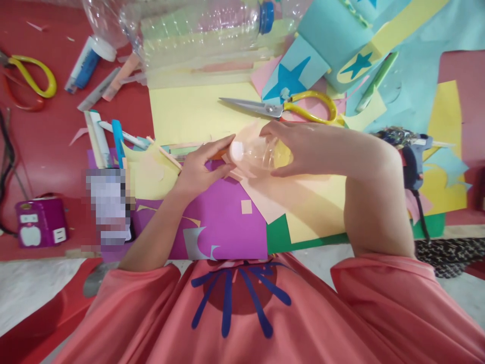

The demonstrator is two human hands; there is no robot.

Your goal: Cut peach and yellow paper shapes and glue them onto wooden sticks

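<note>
A small clear plastic bottle (257, 154) with a white cap lies sideways between my hands, over the paper sheets; its wide end is partly hidden. My right hand (295, 146) curves its fingers and thumb around that wide end. At the cap, the thumb and fingers of my left hand (202, 164) close in from either side. Just beyond the bottle rest scissors (278, 107) with yellow handles. Under my hands are pale peach paper (265, 199), purple paper (227, 222) and a yellow sheet (318, 212).
Large clear bottles (200, 25) lie at the back, beside a light-blue star-decorated paper piece (333, 40). A glue gun (413, 159) sits right. Markers (100, 136), a pixelated object (108, 205), a purple box (41, 221) and more scissors (34, 76) are left.
</note>
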